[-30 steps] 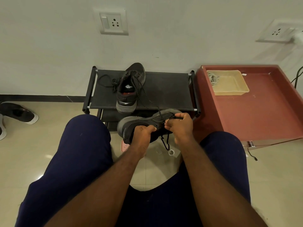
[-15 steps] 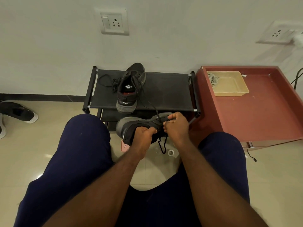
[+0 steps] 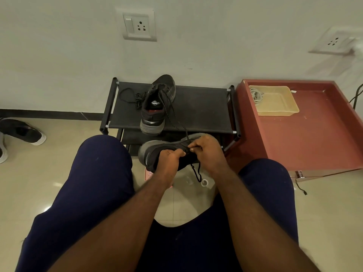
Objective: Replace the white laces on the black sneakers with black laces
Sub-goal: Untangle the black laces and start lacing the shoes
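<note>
I hold a black sneaker (image 3: 155,152) sideways above the floor between my knees. My left hand (image 3: 169,160) grips its side. My right hand (image 3: 208,150) pinches a black lace (image 3: 197,170) at the eyelets; one end dangles below the shoe and another strand runs up toward the rack. A second black sneaker (image 3: 157,107) stands on the black shoe rack (image 3: 200,108), heel toward me, with a black lace trailing from it to the left. White laces (image 3: 256,95) lie coiled in a beige tray (image 3: 279,104).
A red-brown cabinet (image 3: 314,130) stands to the right of the rack, carrying the tray. Another dark shoe with a white sole (image 3: 23,131) lies on the floor at far left. A small white ring (image 3: 204,182) sits on the tiles under my hands.
My right hand has slid left along the shoe, closer to my left hand, pulling the lace. The held sneaker has sunk slightly.
</note>
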### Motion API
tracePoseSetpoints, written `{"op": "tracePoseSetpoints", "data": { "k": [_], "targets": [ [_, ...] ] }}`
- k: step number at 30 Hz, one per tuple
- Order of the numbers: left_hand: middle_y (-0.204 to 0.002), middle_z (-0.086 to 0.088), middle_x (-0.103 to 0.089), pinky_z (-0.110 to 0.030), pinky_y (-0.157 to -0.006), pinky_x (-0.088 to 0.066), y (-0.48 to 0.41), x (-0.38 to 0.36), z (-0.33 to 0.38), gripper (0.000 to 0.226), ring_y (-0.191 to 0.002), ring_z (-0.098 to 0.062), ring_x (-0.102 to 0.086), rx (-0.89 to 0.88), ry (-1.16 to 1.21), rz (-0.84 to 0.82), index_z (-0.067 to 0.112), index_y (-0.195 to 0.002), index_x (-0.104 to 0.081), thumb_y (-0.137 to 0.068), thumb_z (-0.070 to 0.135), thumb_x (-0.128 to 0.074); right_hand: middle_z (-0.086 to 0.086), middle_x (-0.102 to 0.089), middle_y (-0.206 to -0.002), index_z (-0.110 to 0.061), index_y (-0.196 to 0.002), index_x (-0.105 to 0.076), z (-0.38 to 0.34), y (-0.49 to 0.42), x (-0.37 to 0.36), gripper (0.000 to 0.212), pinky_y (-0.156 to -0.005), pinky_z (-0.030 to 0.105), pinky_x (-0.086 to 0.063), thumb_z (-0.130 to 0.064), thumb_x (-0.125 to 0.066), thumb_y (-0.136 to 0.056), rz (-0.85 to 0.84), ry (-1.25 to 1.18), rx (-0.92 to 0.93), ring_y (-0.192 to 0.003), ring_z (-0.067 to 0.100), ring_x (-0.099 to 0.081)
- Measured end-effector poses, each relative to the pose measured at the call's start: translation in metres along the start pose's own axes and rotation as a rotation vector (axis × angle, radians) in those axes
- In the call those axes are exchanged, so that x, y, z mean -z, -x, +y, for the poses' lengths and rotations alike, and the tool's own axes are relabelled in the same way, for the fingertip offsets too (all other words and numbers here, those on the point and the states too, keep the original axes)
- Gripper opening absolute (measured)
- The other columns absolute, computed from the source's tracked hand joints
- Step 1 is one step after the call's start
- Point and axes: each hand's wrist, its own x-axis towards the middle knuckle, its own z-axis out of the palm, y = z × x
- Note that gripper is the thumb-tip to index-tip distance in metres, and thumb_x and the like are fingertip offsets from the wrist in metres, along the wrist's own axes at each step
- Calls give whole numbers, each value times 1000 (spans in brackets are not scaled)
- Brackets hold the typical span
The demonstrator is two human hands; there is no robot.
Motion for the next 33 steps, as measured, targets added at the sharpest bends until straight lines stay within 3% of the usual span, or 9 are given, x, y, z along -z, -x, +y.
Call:
{"op": "tracePoseSetpoints", "data": {
  "k": [4, 7, 13, 15, 19, 23, 29, 31, 33],
  "targets": [
    [-76, -18, -61, -42, -76, -50, -2, 0, -2, 16, -78, -31, -59, 43, 18, -37, 0, -80, -63, -78, 16, -64, -1, -52, -109, -15, -97, -72, 4, 11, -10, 12, -95, 36, -50, -10, -61, -96, 211, -158, 7, -95, 11, -54],
    [-93, -19, -73, -50, -90, -55, -5, -1, -3, 25, -94, -36, -69, 148, 148, -73, 0, -95, -70, -80, 18, -62, 0, -63, -102, -20, -94, -62, -12, 18, -11, 13, -92, 45, -53, -11, -55, -99, 233, -335, 37, -97, 16, -62],
    [-69, -6, -67, -30, -71, -51, -19, -9, 17, 25, -69, -17, -63, 237, 609, -102, 9, -78, -60, -94, 11, -41, 4, -58, -67, -9, -98, -51, -54, 40, 19, 15, -57, 28, -49, -3, -39, -105, 256, -1437, 2, -61, 15, -57],
    [-74, -9, -67, -28, -64, -51, -30, -16, 32, 22, -66, -18, -64, 228, 744, -75, 7, -81, -58, -93, 10, -40, 5, -57, -68, -9, -101, -54, -47, 34, 17, 14, -58, 29, -52, -2, -42, -104, 382, -1433, -68, -61, 14, -58],
    [-94, -14, -64, -33, -83, -51, -55, -41, 57, 20, -86, -23, -63, 221, 864, -11, 1, -97, -58, -94, 11, -41, 2, -72, -88, -9, -121, -56, -11, 5, -13, 20, -88, 37, -59, -6, -50, -101, 578, -1071, -259, -86, 10, -69],
    [-122, -20, -58, -36, -93, -45, -74, -63, 64, 38, -97, -27, -59, 272, 900, 64, -7, -129, -51, -99, 13, -40, -2, -72, -91, -22, -99, -64, 10, -27, -23, 19, -89, 47, -58, -8, -53, -100, 584, -800, -315, -91, 16, -70],
    [-147, -23, -43, -38, -112, -33, -88, -66, 77, 58, -136, -32, -42, 304, 794, -52, -8, -142, -38, -105, 36, -40, 18, -70, -102, -10, -94, -65, 22, -91, -21, 16, -91, 47, -56, -8, -50, -101, 416, -1218, -576, -96, 31, -67],
    [-148, -21, -43, -37, -113, -33, -77, -54, 83, 63, -138, -31, -41, 284, 649, -188, -6, -144, -36, -103, 41, -43, 17, -69, -93, -7, -92, -64, 25, -99, -26, 21, -76, 38, -54, -6, -46, -102, 307, -1363, -596, -82, 26, -64],
    [-132, -18, -60, -33, -101, -47, -67, -28, 82, 45, -125, -28, -56, 272, 436, -232, -3, -131, -54, -101, 30, -51, 10, -68, -84, -12, -90, -64, 28, -101, -30, 23, -66, 31, -50, -10, -45, -102, 257, -1421, -594, -74, 21, -62]
  ]
}}
